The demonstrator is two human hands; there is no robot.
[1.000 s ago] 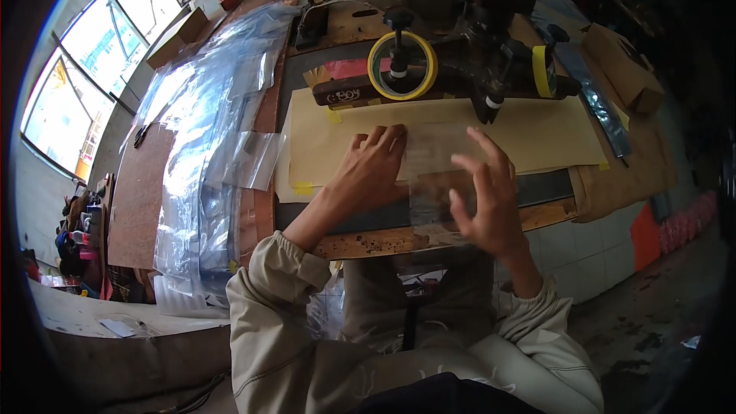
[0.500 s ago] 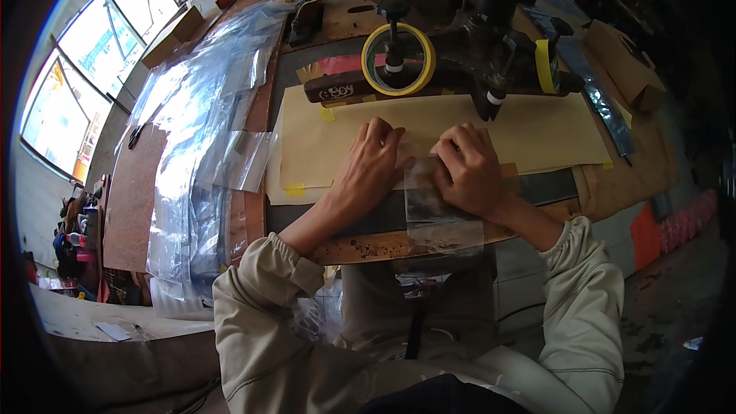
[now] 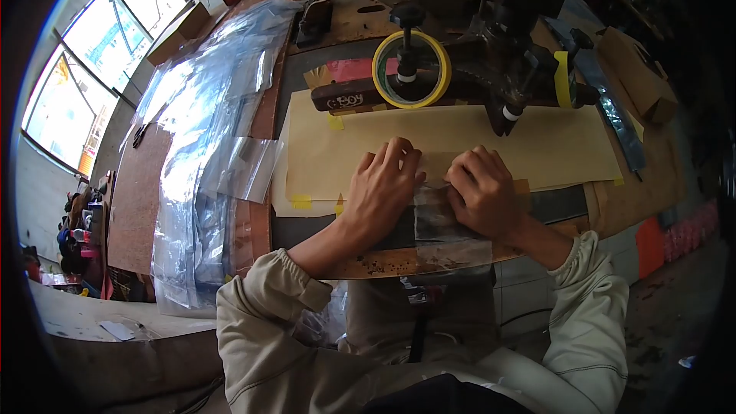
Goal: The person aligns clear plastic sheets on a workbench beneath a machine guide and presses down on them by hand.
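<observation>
A clear plastic bag (image 3: 452, 241) hangs between my two hands over the table's front edge. My left hand (image 3: 383, 184) has its fingers curled together at the bag's upper left corner. Opposite it, my right hand (image 3: 484, 190) pinches the bag's upper right part. Behind both hands lies a tan paper sheet (image 3: 460, 130) with small yellow tape pieces at its edges. The bag's top edge is hard to make out against the paper.
A dark machine bar (image 3: 345, 100) crosses behind the paper, with a yellow tape roll (image 3: 442, 84) round a knob. Many clear plastic bags (image 3: 192, 153) cover the left side. A brown cardboard box (image 3: 632, 69) stands at the right.
One second ago my right hand was spread open above the plastic; its fingers have since closed on it. The camera view has shifted slightly.
</observation>
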